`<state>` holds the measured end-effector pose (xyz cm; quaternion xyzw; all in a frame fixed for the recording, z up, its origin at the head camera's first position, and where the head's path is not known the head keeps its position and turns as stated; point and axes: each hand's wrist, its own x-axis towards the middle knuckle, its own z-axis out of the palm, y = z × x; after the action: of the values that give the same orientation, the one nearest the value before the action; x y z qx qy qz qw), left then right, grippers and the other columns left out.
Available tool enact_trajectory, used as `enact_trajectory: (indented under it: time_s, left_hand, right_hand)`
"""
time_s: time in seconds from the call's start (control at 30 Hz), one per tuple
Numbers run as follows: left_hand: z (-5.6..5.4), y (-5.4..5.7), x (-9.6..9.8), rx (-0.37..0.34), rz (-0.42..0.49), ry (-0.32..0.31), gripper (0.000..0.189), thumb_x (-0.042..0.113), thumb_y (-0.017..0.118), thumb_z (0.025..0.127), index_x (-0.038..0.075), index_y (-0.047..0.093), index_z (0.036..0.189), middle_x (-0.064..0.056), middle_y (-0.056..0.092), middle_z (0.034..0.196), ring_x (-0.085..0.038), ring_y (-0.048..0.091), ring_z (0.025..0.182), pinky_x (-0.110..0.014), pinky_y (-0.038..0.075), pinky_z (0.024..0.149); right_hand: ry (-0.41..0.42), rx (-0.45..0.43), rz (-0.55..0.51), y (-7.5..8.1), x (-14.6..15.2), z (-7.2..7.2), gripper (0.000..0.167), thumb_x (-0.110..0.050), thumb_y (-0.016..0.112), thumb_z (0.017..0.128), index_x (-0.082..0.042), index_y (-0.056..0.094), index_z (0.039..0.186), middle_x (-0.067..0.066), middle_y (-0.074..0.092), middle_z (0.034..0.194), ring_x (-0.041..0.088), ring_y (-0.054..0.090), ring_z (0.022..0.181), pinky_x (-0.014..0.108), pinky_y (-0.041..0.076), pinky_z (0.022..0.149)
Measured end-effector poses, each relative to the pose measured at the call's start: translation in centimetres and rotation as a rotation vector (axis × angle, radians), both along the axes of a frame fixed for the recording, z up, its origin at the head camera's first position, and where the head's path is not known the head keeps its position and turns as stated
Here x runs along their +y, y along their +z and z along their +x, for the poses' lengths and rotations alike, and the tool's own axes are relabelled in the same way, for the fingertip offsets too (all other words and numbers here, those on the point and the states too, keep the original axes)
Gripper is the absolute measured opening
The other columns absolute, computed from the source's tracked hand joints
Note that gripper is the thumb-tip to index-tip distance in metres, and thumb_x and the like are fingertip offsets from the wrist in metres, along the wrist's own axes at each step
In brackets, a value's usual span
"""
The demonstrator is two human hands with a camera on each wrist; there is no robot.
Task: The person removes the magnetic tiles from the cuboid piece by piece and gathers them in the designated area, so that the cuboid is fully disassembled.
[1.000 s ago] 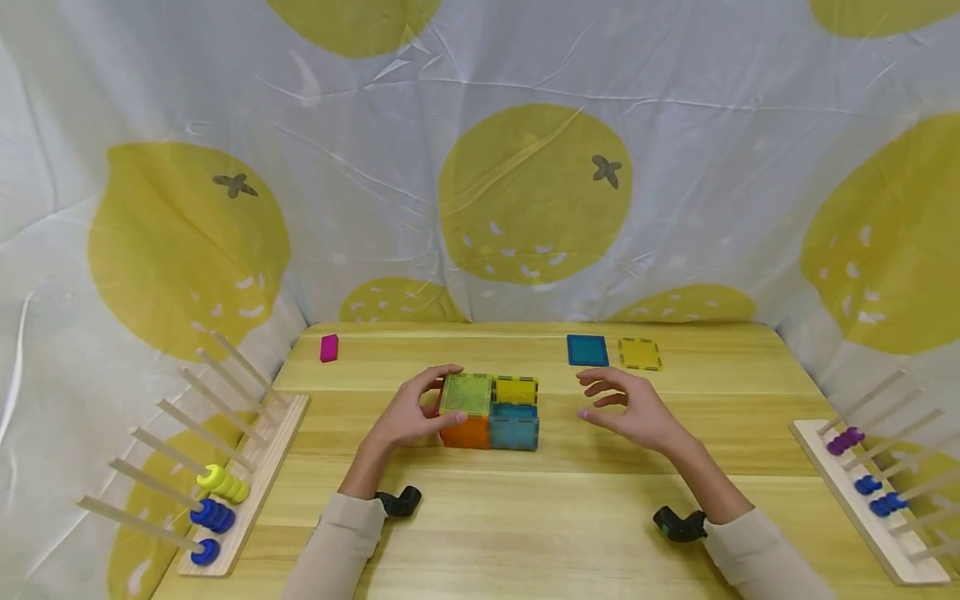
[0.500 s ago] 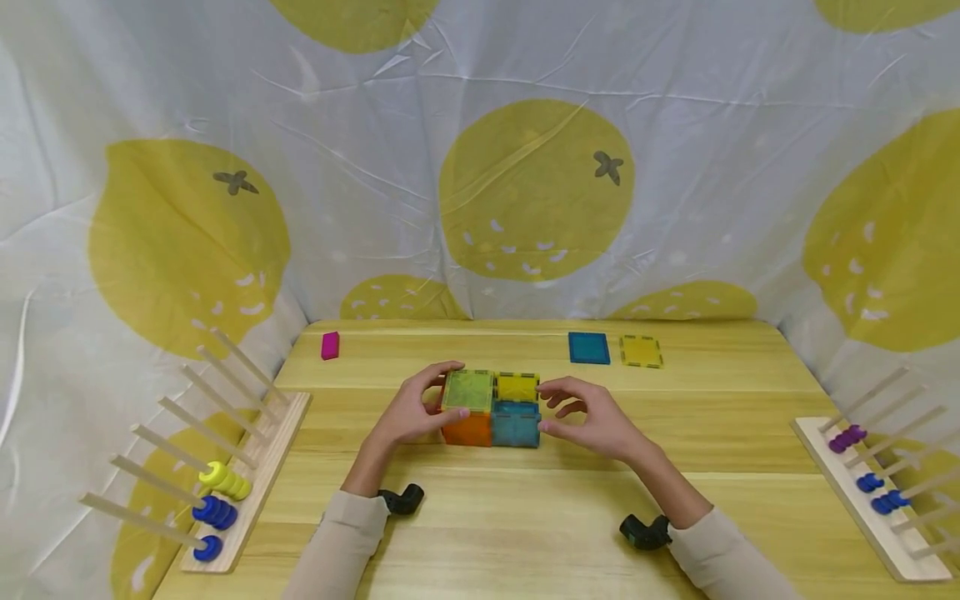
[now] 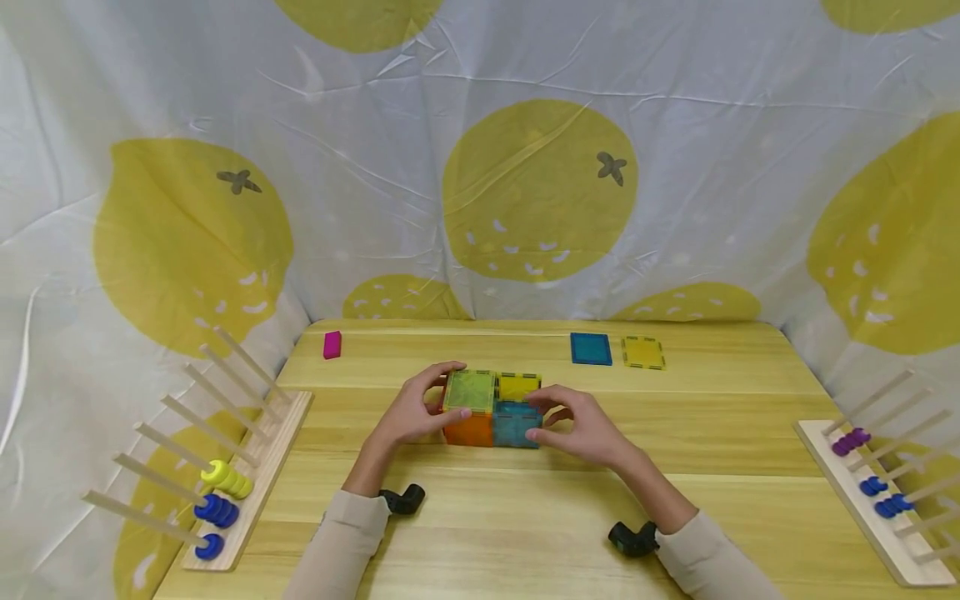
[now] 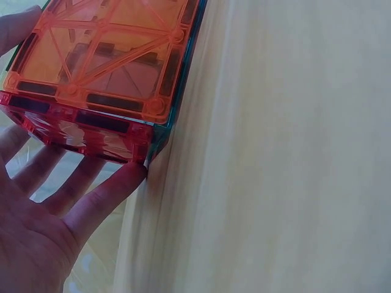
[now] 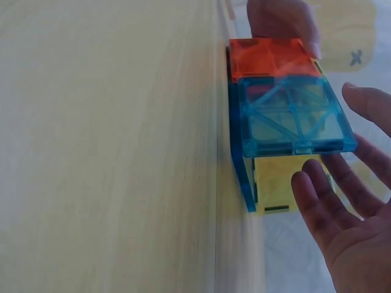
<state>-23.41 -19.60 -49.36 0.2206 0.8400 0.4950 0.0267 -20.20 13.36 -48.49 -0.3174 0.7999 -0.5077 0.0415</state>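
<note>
A boxy structure of translucent magnetic tiles stands on the table, two cells side by side. Its left cell has an orange front, a red left side and a yellow-green top tile. The right cell, with no tile on top, has a blue front tile and a yellow right side. My left hand grips the left end, its thumb at the front top edge and its fingers along the red side. My right hand is at the right end, fingers loosely bent near the yellow side, thumb beside the blue front.
A blue square tile and a yellow square tile lie at the back right. A pink block sits at the back left. Wooden peg boards with rings stand at the left and right. A lemon-print curtain hangs behind the table.
My right hand has moved left from open table to the structure's right end. My left hand has kept its grip, and the structure has stayed in place.
</note>
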Motion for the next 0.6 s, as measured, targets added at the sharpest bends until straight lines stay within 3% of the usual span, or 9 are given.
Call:
enact_trajectory:
  time_s: [0.33,0.6]
  left_hand:
    - [0.0,0.3,0.2,-0.004,-0.004,0.004,0.069,0.034,0.085,0.086,0.036,0.052,0.146,0.001,0.052,0.15,-0.035,0.056,0.13,-0.031,0.06,0.087]
    - [0.1,0.2,0.1,0.003,-0.004,-0.002,0.075,0.034,0.085,0.086,0.016,0.051,0.15,-0.002,0.053,0.149,-0.037,0.057,0.129,-0.032,0.06,0.086]
  right_hand:
    - [0.002,0.012,0.038,0.1,-1.1,0.1,0.048,-0.025,0.078,0.094,-0.006,0.064,0.136,0.01,0.069,0.127,0.024,0.066,0.111,0.039,0.059,0.093]
    - [-0.006,0.058,0.078,0.0,-2.0,0.0,0.047,-0.029,0.079,0.093,-0.01,0.067,0.134,-0.001,0.07,0.124,0.017,0.064,0.105,0.035,0.057,0.089]
